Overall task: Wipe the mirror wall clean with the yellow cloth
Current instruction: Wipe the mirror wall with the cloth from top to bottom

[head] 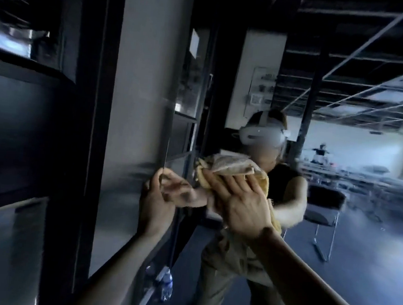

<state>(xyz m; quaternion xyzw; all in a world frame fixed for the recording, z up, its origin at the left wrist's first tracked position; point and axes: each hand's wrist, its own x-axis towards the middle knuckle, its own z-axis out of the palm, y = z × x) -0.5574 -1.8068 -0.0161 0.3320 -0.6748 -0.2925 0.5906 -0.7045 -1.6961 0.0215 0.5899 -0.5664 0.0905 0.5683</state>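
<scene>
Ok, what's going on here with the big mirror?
A person is cleaning a tall mirror wall. Their right grip, a bare hand with straight fingers, presses a crumpled yellow cloth flat against the glass. Their left grip rests by the mirror's left edge and holds nothing. The reflection shows the person wearing a white headset. A clear plastic water bottle sits on the floor below.

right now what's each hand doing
Left hand: open, fingers touching the mirror wall at its edge.
Right hand: open, pressing the yellow cloth flat against it.
</scene>
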